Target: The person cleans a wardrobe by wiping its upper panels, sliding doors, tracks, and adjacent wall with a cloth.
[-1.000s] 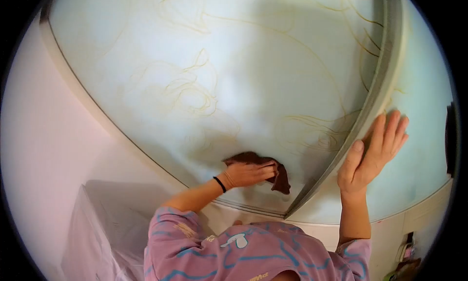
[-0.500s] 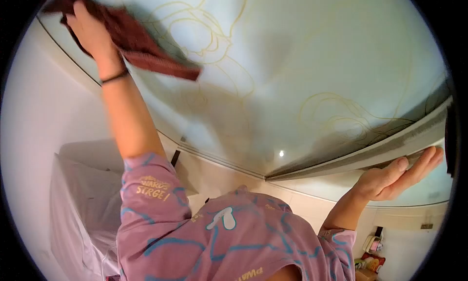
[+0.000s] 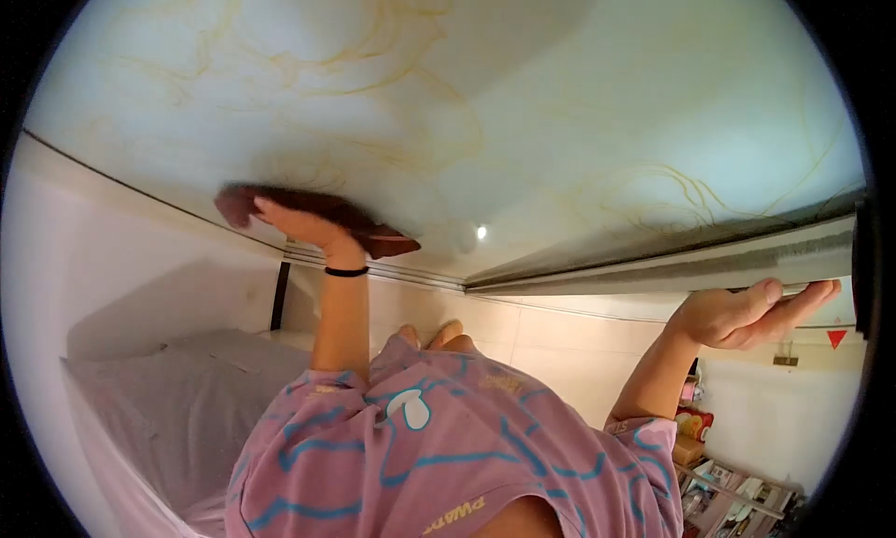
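Under my left hand (image 3: 303, 225) is a dark red cloth (image 3: 322, 202), held against the lower part of a pale glossy door panel (image 3: 523, 90) with yellow line drawings. The fingers lie along the cloth, and their tips are partly hidden and blurred. A black band (image 3: 346, 272) circles the left wrist. My right hand (image 3: 742, 314) is at the edge of the panel's metal frame (image 3: 653, 275), fingers stretched out and thumb apart. Whether it bears on the frame I cannot tell.
Grey covered furniture (image 3: 187, 417) stands at the left beside a white wall (image 3: 187, 258). Below are a tiled floor (image 3: 560, 356) and my feet (image 3: 446, 333). Packages (image 3: 691, 426) and a crowded shelf (image 3: 742, 501) are at the lower right. A red triangle (image 3: 836, 338) hangs at the right.
My left hand has brought the cloth down the panel and toward my body, from the upper left. The camera view has shifted. My right hand keeps nearly the same place and pose.
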{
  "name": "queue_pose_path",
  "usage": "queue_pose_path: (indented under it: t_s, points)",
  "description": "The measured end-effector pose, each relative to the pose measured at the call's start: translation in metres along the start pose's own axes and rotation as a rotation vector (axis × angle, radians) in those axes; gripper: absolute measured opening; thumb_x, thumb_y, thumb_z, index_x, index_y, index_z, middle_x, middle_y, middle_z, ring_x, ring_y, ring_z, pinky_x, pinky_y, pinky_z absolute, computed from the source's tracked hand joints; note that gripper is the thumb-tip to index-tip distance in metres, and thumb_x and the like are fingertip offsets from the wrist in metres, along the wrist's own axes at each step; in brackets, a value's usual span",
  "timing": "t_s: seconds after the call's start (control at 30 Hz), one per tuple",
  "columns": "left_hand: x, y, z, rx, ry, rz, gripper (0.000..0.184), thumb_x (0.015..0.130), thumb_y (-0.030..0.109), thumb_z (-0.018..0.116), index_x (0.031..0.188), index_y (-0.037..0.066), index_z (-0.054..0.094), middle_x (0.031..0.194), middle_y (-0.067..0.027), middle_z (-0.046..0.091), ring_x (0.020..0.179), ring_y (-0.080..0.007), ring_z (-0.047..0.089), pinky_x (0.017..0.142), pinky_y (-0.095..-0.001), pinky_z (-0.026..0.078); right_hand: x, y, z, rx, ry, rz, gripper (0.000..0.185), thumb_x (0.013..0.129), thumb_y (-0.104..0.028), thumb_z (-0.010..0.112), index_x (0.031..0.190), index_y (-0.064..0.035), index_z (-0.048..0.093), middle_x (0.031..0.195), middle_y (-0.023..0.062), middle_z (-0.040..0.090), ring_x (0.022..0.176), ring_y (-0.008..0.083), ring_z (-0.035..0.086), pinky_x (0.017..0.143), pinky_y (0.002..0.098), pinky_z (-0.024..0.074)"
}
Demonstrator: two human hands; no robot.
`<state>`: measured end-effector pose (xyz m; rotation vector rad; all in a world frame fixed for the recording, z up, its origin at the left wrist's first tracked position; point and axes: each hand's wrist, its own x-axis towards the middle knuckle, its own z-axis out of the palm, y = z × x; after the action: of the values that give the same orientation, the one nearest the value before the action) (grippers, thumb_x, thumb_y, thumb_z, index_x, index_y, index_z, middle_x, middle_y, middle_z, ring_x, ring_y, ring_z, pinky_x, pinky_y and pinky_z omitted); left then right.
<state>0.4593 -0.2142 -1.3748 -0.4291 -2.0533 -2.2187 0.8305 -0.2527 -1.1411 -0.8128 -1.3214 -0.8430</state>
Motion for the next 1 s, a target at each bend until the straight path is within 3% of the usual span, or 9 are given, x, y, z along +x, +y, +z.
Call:
queue_pose_path:
  t_s: [0.13, 0.3, 0.37, 0.53, 0.6, 0.8, 0.87, 0.9, 1.0]
  points:
    - [-0.065, 0.102, 0.015, 0.080, -0.035, 0.215, 0.062, 0.102, 0.035, 0.040, 0.144, -0.009, 0.028, 0.150, -0.0297, 0.029, 0.133, -0.0370, 0.038, 0.114, -0.0425, 0.028, 0.004, -0.010, -0.007, -0.025, -0.024, -0.038, 0.050, 0.097, -0.016, 0.044, 0.139, 0.0110, 0.039, 0.150, 0.0269, 0.032, 0.141, 0.0354, 0.031, 0.117, 0.0432, 0.0238]
    - [-0.183, 0.186, 0.010, -0.104, -0.532, 1.151, 0.028, 0.086, 0.029, 0.057, 0.100, 0.009, 0.072, 0.109, -0.0086, 0.066, 0.103, -0.0198, 0.061, 0.099, -0.0486, 0.042, 0.008, 0.001, -0.016, -0.058, -0.029, -0.087, 0.045, 0.098, -0.015, 0.048, 0.138, 0.0050, 0.045, 0.147, 0.0245, 0.039, 0.140, 0.0356, 0.032, 0.115, 0.0453, 0.0266]
    - [-0.207, 0.173, 0.015, -0.360, -0.556, 1.402, 0.031, 0.087, 0.027, 0.054, 0.108, 0.010, 0.070, 0.116, -0.0029, 0.065, 0.106, -0.0162, 0.061, 0.090, -0.0336, 0.048, 0.010, 0.001, -0.019, -0.033, -0.020, -0.092, 0.045, 0.097, -0.017, 0.052, 0.137, 0.0031, 0.048, 0.145, 0.0230, 0.043, 0.141, 0.0351, 0.032, 0.115, 0.0447, 0.0266]
    - [-0.201, 0.147, 0.025, -0.280, -0.725, 1.453, 0.036, 0.083, 0.035, 0.057, 0.111, 0.017, 0.069, 0.119, 0.0021, 0.064, 0.110, -0.0175, 0.062, 0.073, -0.0328, 0.055, 0.000, 0.018, -0.021, 0.076, -0.081, -0.085, 0.049, 0.096, -0.020, 0.056, 0.138, 0.0029, 0.047, 0.145, 0.0223, 0.043, 0.141, 0.0351, 0.031, 0.116, 0.0446, 0.0242]
    - [-0.191, 0.115, 0.020, -0.117, -0.539, 1.155, 0.042, 0.082, 0.037, 0.062, 0.118, 0.015, 0.066, 0.121, -0.0019, 0.062, 0.118, -0.0271, 0.056, 0.086, -0.0510, 0.049, 0.001, 0.019, -0.027, 0.038, -0.132, -0.138, 0.050, 0.095, -0.019, 0.057, 0.139, 0.0028, 0.046, 0.147, 0.0232, 0.040, 0.142, 0.0347, 0.029, 0.116, 0.0442, 0.0233]
    - [-0.105, -0.079, 0.042, 0.172, 0.190, 0.622, 0.051, 0.098, 0.032, 0.050, 0.140, 0.003, 0.042, 0.139, -0.0187, 0.046, 0.126, -0.0310, 0.043, 0.110, -0.0451, 0.026, -0.006, 0.022, -0.012, 0.090, -0.118, -0.131, 0.053, 0.090, -0.016, 0.061, 0.137, 0.0032, 0.047, 0.150, 0.0266, 0.031, 0.142, 0.0334, 0.029, 0.116, 0.0421, 0.0244]
    - [-0.093, -0.087, 0.027, -0.516, 0.141, -0.181, 0.062, 0.101, 0.034, 0.043, 0.148, -0.003, 0.027, 0.151, -0.0211, 0.032, 0.139, -0.0328, 0.031, 0.117, -0.0378, 0.020, -0.008, 0.024, -0.011, 0.113, -0.103, -0.134, 0.053, 0.089, -0.015, 0.063, 0.137, 0.0027, 0.047, 0.150, 0.0266, 0.032, 0.142, 0.0334, 0.029, 0.115, 0.0420, 0.0250]
    - [-0.107, -0.104, 0.027, -0.524, 0.161, -0.186, 0.062, 0.101, 0.034, 0.043, 0.148, -0.003, 0.027, 0.151, -0.0211, 0.032, 0.139, -0.0328, 0.031, 0.117, -0.0378, 0.020, -0.008, 0.025, -0.010, 0.129, -0.100, -0.121, 0.054, 0.088, -0.014, 0.064, 0.137, 0.0022, 0.048, 0.149, 0.0266, 0.033, 0.141, 0.0334, 0.030, 0.115, 0.0419, 0.0257]
    - [-0.161, -0.131, 0.007, -1.050, 0.026, -1.132, 0.085, 0.090, 0.069, 0.039, 0.148, 0.007, 0.035, 0.147, -0.0090, 0.042, 0.130, -0.0292, 0.042, 0.114, -0.0409, 0.026, -0.009, 0.026, -0.007, 0.198, -0.098, -0.138, 0.055, 0.086, -0.013, 0.065, 0.137, 0.0010, 0.048, 0.149, 0.0263, 0.034, 0.141, 0.0333, 0.029, 0.115, 0.0420, 0.0263]
